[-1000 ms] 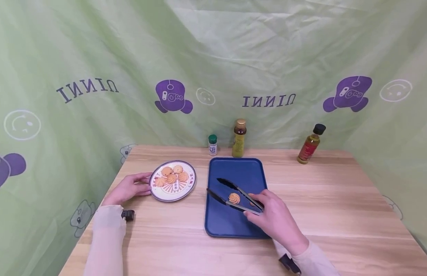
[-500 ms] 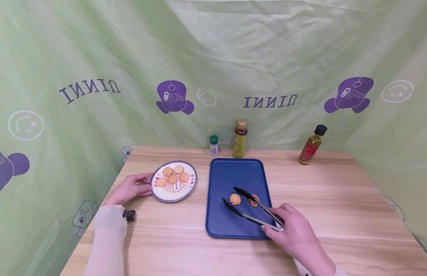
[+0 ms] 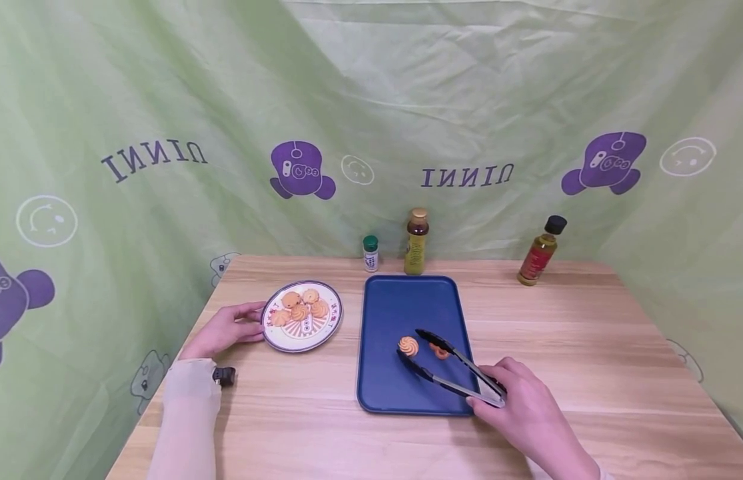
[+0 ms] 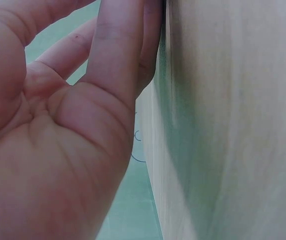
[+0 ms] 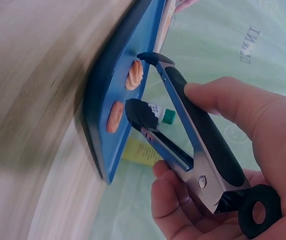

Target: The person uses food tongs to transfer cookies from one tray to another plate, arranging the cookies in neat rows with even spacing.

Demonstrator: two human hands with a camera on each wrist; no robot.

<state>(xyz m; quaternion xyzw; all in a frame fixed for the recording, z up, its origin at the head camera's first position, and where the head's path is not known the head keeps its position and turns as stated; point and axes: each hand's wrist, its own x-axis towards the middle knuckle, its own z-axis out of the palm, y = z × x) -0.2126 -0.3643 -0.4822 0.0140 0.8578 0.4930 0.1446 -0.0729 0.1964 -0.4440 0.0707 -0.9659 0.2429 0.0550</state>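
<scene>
My right hand (image 3: 527,407) holds a pair of tongs (image 5: 197,135) with black tips, thumb on one arm and fingers on the other. The tongs are spread over the blue tray (image 3: 395,300), with nothing between their tips. One tip is right at a swirl cookie (image 3: 408,346); the other overlaps a reddish ring-shaped cookie (image 3: 440,351) in the head view. At the left, my left hand (image 3: 227,328) rests its fairly straight fingers against the rim of a patterned plate (image 3: 299,343). Several cookies (image 3: 299,312) lie on the plate. The left wrist view hides the plate's contact with the fingertips.
A green-capped shaker (image 3: 371,255) and a yellow-labelled bottle (image 3: 416,247) stand behind the tray. Farther right is an oil bottle (image 3: 537,257) with a red label. A green printed cloth (image 3: 371,87) hangs behind the wooden table (image 3: 587,347).
My right hand has drawn the tongs back toward the right and front, their tips now around the two tray cookies. The left hand and plate stay put.
</scene>
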